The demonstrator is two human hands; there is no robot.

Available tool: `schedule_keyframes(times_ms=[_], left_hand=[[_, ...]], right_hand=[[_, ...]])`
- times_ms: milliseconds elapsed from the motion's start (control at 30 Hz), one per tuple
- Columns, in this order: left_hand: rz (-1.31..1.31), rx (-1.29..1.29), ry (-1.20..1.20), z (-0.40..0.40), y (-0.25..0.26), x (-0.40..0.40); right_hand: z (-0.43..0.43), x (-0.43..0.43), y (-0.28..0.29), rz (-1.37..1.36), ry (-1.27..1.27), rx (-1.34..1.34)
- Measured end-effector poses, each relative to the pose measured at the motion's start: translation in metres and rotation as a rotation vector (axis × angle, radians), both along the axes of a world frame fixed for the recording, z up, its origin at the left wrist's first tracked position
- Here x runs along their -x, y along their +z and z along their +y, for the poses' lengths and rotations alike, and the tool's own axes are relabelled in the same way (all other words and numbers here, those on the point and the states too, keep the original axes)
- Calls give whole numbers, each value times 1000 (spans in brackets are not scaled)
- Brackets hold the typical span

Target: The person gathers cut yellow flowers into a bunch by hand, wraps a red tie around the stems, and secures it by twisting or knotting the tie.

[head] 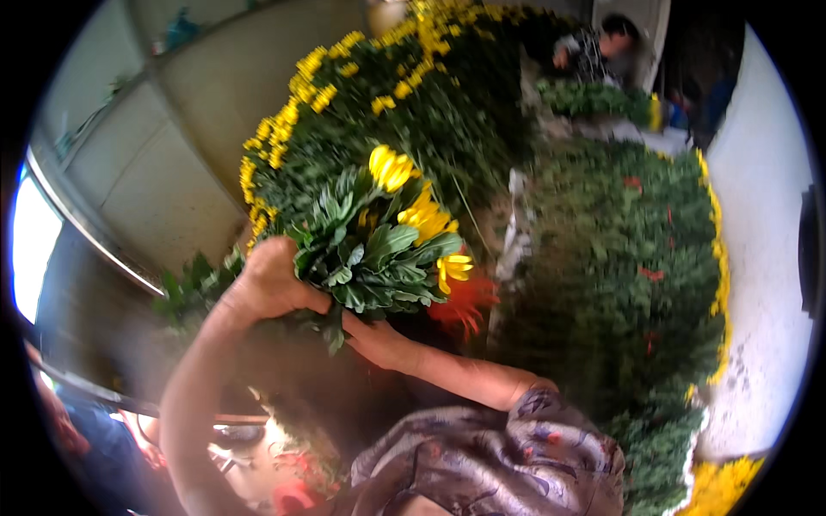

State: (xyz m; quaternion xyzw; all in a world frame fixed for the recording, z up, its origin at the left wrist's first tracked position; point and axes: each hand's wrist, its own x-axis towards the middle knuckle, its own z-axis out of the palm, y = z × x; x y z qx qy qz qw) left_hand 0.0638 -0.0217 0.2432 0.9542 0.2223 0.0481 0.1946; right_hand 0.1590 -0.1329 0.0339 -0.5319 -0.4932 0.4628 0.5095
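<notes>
A bunch of yellow chrysanthemums (pixel 374 251) with broad dark green leaves is held up in front of me, its blooms pointing up and right. My left hand (pixel 277 284) grips the bunch from its left side, fingers partly behind the leaves. Below it, my right hand (pixel 381 338) closes around the lower part of the bunch; its fingertips are hidden by foliage. Just right of the bunch hangs a cluster of red strands (pixel 466 303), blurred, perhaps ties.
A tall heap of yellow chrysanthemums (pixel 413 122) stands beyond my hands against the wall panels (pixel 193 122). Flower bundles with red ties (pixel 619 258) are stacked along the white wall (pixel 755 258). A person (pixel 597 55) is at the far right; another person's hand (pixel 68 426) shows lower left.
</notes>
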Motion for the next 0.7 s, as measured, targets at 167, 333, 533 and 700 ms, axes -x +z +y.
schedule_keyframes(times_ms=[167, 333, 533, 700], left_hand=[[147, 207, 216, 39, -196, 6], [180, 394, 216, 25, -221, -43], [330, -45, 92, -2, -221, -44], [51, 31, 126, -16, -227, -52]], right_hand=[[-45, 14, -41, 830, 132, 198], [-55, -30, -63, 340, 109, 452], [-65, -39, 25, -752, -226, -552], [-7, -76, -4, -1085, -162, -398]])
